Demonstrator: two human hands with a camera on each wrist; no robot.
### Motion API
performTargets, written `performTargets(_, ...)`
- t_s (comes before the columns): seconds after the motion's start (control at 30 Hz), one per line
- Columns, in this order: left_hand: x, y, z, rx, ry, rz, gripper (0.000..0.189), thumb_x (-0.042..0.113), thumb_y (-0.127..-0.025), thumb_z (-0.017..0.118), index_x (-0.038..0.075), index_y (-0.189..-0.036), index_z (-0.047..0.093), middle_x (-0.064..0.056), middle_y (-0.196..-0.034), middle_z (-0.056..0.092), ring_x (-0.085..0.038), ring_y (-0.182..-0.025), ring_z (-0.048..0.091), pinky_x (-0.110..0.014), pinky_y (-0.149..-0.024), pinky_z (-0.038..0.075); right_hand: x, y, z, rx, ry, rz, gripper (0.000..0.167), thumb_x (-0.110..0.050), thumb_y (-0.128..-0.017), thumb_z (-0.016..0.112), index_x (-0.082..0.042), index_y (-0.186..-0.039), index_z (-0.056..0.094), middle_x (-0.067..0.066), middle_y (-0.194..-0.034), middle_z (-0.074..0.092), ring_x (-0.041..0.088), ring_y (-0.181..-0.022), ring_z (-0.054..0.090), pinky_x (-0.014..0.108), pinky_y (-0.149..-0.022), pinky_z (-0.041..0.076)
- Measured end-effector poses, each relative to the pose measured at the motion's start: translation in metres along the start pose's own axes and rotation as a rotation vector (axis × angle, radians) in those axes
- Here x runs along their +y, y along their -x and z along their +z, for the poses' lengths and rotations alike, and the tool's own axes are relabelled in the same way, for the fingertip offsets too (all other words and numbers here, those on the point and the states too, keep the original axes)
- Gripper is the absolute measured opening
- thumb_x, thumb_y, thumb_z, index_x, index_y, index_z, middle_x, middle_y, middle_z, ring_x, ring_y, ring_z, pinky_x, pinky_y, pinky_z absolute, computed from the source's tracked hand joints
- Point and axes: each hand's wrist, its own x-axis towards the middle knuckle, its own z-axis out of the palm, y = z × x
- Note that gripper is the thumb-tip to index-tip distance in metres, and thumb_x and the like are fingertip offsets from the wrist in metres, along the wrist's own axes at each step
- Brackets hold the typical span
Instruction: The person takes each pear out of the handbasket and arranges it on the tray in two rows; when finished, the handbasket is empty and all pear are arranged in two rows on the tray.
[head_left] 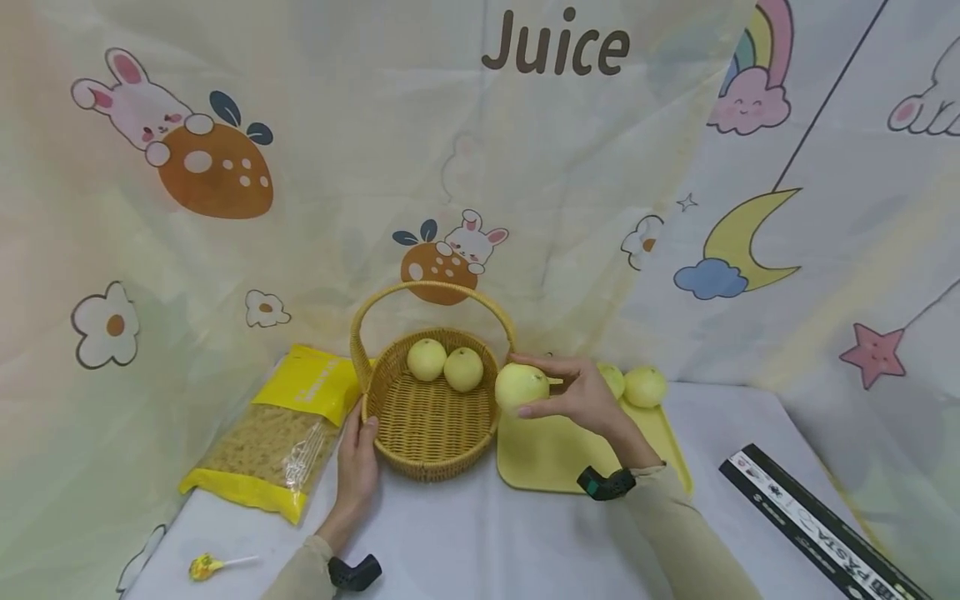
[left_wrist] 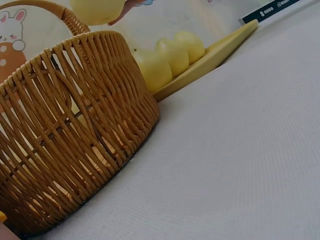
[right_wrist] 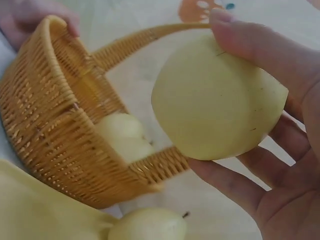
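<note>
A round pale yellow pear point(head_left: 521, 388) is in my right hand point(head_left: 573, 398), thumb and fingers spread around it beside the basket's right rim. The right wrist view shows this pear point(right_wrist: 215, 100) close up. My left hand point(head_left: 358, 458) holds the left side of the woven basket point(head_left: 431, 468), its thumb by the rim. The basket stands upright, its arched handle point(head_left: 435, 285) raised. Inside lie two more pears point(head_left: 445, 364) towards the back. On the yellow tray point(head_left: 543, 454) to the right sit further pears point(head_left: 645, 387), partly behind my right hand; the left wrist view shows three point(left_wrist: 172, 56).
A yellow-topped bag of pasta point(head_left: 270, 433) lies left of the basket. Nearer the front left is a lollipop point(head_left: 206, 567). A long black pasta box point(head_left: 817, 521) lies at the right. Behind the white-covered table point(head_left: 480, 542) hangs a printed cloth point(head_left: 337, 150).
</note>
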Motion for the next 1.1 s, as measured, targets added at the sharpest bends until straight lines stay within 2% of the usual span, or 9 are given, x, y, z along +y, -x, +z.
performTargets(0.13,-0.001,-0.001,0.000,-0.002,-0.002,0.001,0.058,0.036,-0.116,0.035,0.020,-0.171,0.023,-0.008,-0.176,0.025,-0.032,-0.162,0.025,-0.052,-0.134,0.020,0.006,0.006,-0.012,0.062,-0.035,-0.038,0.069,0.006,-0.077,0.091,0.002,-0.141,0.067,0.020,-0.144,0.066,0.018,-0.113,0.076,0.039,-0.085,0.067)
performTargets(0.3,0.002,0.000,-0.004,-0.006,-0.004,0.001,0.059,0.037,-0.116,0.034,0.021,-0.171,0.021,-0.006,-0.177,0.023,-0.031,-0.163,0.023,-0.052,-0.134,0.020,0.015,0.012,-0.022,0.152,-0.018,0.015,0.067,0.002,-0.079,0.091,-0.002,-0.141,0.068,0.016,-0.142,0.069,0.018,-0.108,0.077,0.035,-0.085,0.067)
performTargets(0.57,0.003,0.001,-0.001,-0.032,0.002,-0.006,0.059,0.038,-0.116,0.032,0.023,-0.172,0.018,-0.005,-0.178,0.021,-0.030,-0.164,0.020,-0.051,-0.135,0.019,0.038,0.019,-0.027,0.230,-0.017,0.107,0.064,0.000,-0.080,0.091,-0.002,-0.140,0.069,0.009,-0.142,0.069,0.010,-0.122,0.071,0.028,-0.090,0.064)
performTargets(0.73,0.002,0.001,-0.001,-0.043,0.014,-0.010,0.059,0.037,-0.117,0.031,0.023,-0.172,0.017,-0.005,-0.178,0.020,-0.030,-0.164,0.020,-0.051,-0.134,0.020,0.048,0.020,-0.025,0.262,-0.032,0.133,0.064,-0.002,-0.081,0.091,0.001,-0.140,0.067,0.014,-0.142,0.068,0.005,-0.131,0.065,0.025,-0.094,0.062)
performTargets(0.87,0.001,0.000,-0.002,-0.036,0.010,-0.003,0.058,0.036,-0.116,0.032,0.023,-0.172,0.018,-0.004,-0.178,0.021,-0.029,-0.164,0.021,-0.051,-0.134,0.020,0.054,0.020,-0.022,0.254,-0.044,0.160,0.063,-0.003,-0.080,0.091,-0.001,-0.139,0.069,0.020,-0.146,0.064,0.007,-0.126,0.068,0.026,-0.089,0.064)
performTargets(0.97,0.000,-0.002,-0.002,-0.035,0.010,-0.003,0.058,0.036,-0.116,0.032,0.023,-0.172,0.018,-0.004,-0.178,0.021,-0.029,-0.164,0.021,-0.051,-0.135,0.019,0.058,0.018,-0.018,0.233,-0.029,0.166,0.061,-0.005,-0.080,0.092,-0.006,-0.137,0.072,0.018,-0.147,0.064,0.011,-0.124,0.070,0.028,-0.087,0.064)
performTargets(1.1,-0.002,-0.004,-0.001,-0.045,0.013,-0.016,0.059,0.036,-0.116,0.031,0.024,-0.172,0.016,-0.004,-0.178,0.019,-0.029,-0.164,0.020,-0.050,-0.135,0.019,0.064,0.017,-0.014,0.233,0.031,0.171,0.056,-0.010,-0.079,0.094,-0.013,-0.132,0.077,0.010,-0.142,0.070,0.017,-0.129,0.068,0.026,-0.088,0.062)
